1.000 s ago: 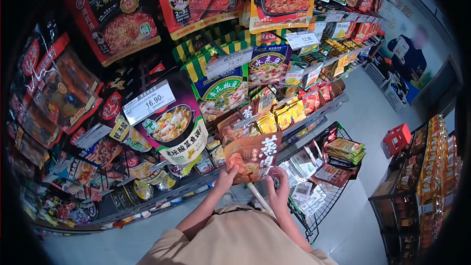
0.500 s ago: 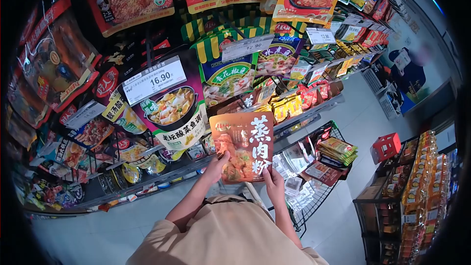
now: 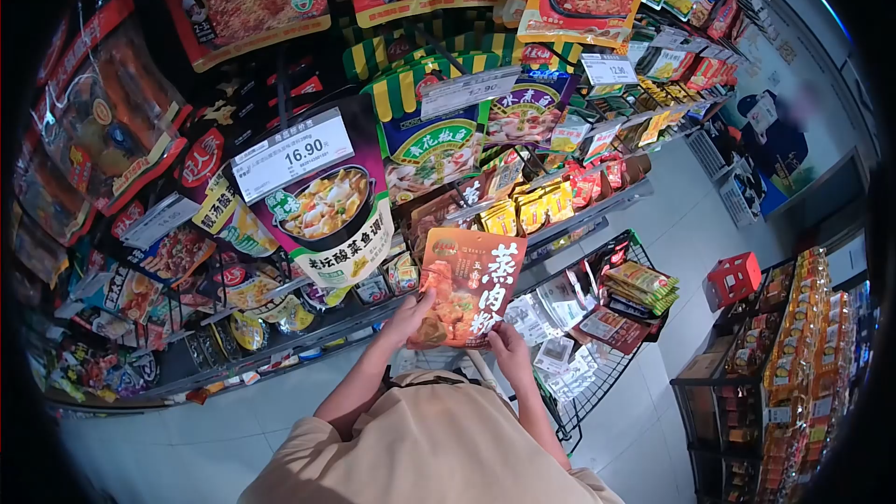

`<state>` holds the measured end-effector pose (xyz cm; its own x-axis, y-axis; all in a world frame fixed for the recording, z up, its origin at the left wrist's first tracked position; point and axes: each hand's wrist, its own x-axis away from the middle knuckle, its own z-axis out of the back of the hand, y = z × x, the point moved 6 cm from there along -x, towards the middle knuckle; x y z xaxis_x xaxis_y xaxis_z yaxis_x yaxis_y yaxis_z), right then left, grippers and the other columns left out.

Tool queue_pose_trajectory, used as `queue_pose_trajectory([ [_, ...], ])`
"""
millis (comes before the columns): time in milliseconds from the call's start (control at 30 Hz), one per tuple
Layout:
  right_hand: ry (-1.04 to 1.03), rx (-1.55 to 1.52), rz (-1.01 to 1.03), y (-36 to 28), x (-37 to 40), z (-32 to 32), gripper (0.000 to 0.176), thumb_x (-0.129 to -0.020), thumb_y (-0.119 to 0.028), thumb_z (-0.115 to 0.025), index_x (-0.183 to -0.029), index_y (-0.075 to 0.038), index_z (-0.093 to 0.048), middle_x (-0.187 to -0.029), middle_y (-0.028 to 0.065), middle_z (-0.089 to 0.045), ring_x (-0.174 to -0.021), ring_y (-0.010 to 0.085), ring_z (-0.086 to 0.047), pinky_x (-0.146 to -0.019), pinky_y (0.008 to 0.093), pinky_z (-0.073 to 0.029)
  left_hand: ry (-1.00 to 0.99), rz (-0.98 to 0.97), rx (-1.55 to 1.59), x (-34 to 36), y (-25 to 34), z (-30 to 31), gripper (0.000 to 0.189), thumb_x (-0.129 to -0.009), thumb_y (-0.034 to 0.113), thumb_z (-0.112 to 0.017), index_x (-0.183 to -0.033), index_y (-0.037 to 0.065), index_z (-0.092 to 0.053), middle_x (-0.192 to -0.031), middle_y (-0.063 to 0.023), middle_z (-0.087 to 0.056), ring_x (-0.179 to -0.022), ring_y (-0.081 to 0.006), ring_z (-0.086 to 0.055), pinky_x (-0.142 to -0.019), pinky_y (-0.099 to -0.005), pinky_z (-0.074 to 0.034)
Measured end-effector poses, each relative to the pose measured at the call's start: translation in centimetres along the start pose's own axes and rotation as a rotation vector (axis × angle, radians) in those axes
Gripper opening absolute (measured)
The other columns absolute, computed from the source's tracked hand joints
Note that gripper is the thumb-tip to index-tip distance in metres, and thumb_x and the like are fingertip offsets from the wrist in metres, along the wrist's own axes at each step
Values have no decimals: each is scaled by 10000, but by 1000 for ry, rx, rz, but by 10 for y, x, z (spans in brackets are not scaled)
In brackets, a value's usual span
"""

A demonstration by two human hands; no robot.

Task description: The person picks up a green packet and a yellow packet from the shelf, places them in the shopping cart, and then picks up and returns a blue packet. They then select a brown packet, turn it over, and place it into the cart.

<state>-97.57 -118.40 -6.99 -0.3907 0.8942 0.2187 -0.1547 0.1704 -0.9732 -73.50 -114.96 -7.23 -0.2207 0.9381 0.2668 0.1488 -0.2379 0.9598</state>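
Note:
A flat orange-red food packet (image 3: 467, 289) with large white characters is held up in front of my body. My left hand (image 3: 409, 315) grips its lower left edge, thumb on the front. At the lower right corner, my right hand (image 3: 505, 345) pinches the packet. Behind it, a wire basket cart (image 3: 607, 375) carries clear-wrapped packs and a stack of green-yellow packets (image 3: 642, 287).
Hanging packets, among them a purple one (image 3: 327, 201), and price tags (image 3: 292, 155) fill the shelf ahead and left. A red crate (image 3: 735, 280) stands on the floor at right, near a display rack (image 3: 747, 383). A person (image 3: 793, 140) is at the far right.
The packet has tilted clockwise and its top has shifted right and slightly down. My right hand has moved slightly lower and to the left, still at the packet's corner.

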Motion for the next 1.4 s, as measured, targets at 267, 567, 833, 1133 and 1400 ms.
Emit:
queue_pose_trajectory([
  [267,-76,253,-53,22,4,-1,419,-946,-211,-634,-1307,-25,-534,-1089,188,-689,-998,260,-677,-882,350,-513,126,64,-274,2,-15,48,523,-1029,451,-451,-1113,-33,-632,-941,-81,-673,-885,-149,-577,-828,-327,-458],
  [567,-153,264,-48,8,7,-6,380,-986,-179,-589,-1318,-9,-518,-1104,112,-674,-1005,152,-628,-881,300,-497,164,101,-344,-15,-15,81,584,-1018,486,-442,-1149,-56,-614,-1045,-169,-683,-974,-226,-611,-891,-349,-454],
  [833,-134,246,-29,13,8,-5,373,-991,-174,-583,-1322,-13,-520,-1119,105,-671,-990,150,-622,-875,292,-496,146,-13,-607,-59,0,86,644,-998,504,-469,-1021,-122,-618,-866,-276,-663,-833,-353,-645,-817,-413,-477],
  [1133,-68,172,-7,4,19,2,364,-972,-165,-595,-1295,-10,-530,-1110,133,-679,-967,169,-652,-851,311,-513,161,-65,-406,-61,16,64,621,-996,513,-480,-1021,-88,-636,-912,-222,-676,-868,-279,-621,-841,-383,-464],
  [1400,-68,190,-13,9,20,4,359,-970,-158,-599,-1288,-5,-533,-1104,136,-680,-965,170,-652,-848,308,-517,191,-94,-196,-76,-2,39,555,-1013,486,-479,-1087,-42,-634,-978,-109,-663,-908,-188,-574,-852,-333,-451],
])
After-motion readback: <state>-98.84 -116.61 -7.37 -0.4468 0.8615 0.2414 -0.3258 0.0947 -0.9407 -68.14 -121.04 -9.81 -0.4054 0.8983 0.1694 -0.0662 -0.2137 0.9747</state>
